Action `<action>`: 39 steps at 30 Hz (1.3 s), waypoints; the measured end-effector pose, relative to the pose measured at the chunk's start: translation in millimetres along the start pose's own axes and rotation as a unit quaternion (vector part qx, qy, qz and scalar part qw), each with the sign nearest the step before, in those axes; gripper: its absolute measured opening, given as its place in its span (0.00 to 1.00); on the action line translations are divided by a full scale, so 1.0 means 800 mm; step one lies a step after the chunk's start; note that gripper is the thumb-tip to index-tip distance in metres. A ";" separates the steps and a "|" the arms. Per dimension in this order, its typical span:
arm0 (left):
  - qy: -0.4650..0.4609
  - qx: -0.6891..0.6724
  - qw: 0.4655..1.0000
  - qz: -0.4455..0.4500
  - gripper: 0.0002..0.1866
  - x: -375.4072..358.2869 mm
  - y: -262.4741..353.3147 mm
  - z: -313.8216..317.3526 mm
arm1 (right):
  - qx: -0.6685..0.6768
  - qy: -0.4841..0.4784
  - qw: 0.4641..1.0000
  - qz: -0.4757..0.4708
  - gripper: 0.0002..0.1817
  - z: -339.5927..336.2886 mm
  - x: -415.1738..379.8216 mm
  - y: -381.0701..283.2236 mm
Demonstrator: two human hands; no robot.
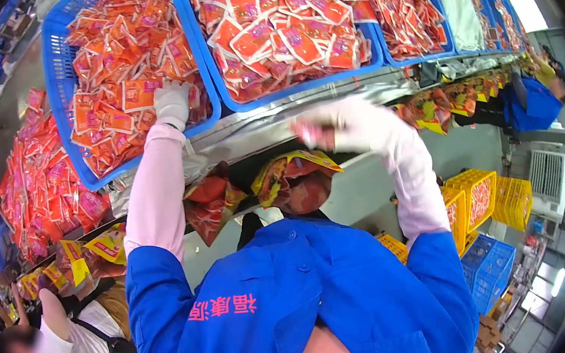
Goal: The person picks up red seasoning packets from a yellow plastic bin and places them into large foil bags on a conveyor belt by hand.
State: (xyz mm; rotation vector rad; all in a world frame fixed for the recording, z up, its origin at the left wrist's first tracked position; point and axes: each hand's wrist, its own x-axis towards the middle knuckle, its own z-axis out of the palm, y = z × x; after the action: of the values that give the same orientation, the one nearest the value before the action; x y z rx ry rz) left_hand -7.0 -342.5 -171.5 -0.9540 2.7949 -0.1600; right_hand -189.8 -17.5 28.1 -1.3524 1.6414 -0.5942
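My left hand (172, 105), in a white glove, is in the blue basket (215, 109) of red sachets. Its fingers are closed at the edge of a red sachet (140, 95). Motion blurs my right hand (339, 126), which is over the metal ledge in front of the middle basket. A red sachet (312, 134), also smeared, appears pinched in its fingers. Below the hands, two red and yellow bags stand on the line: one bag (211, 204) under my left forearm and another bag (297, 180) nearer my right hand.
A second blue basket (380, 56) of sachets stands to the right, with more beyond. Loose sachets (50, 194) lie heaped at left. Yellow crates (479, 197) and a blue crate (488, 262) are stacked at right. Co-workers are at lower left (76, 343) and far right (529, 102).
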 end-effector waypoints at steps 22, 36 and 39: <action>-0.092 -0.154 0.961 0.210 0.09 -0.309 0.131 -0.075 | -0.379 -0.218 0.899 -0.036 0.13 0.246 0.041 0.054; -0.301 -0.152 0.936 0.097 0.26 -0.258 0.149 0.044 | -0.262 0.319 0.906 0.098 0.22 -0.040 0.154 0.067; -0.358 -0.096 0.926 0.077 0.27 -0.264 0.144 0.034 | -0.406 0.374 0.808 0.203 0.24 -0.058 0.243 0.165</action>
State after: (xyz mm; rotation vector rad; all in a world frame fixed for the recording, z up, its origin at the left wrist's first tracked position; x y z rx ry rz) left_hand 94.2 -123.0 -187.0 -0.6407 2.2015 0.4114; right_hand -296.6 -170.7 -121.3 -1.3056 2.9818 -0.1220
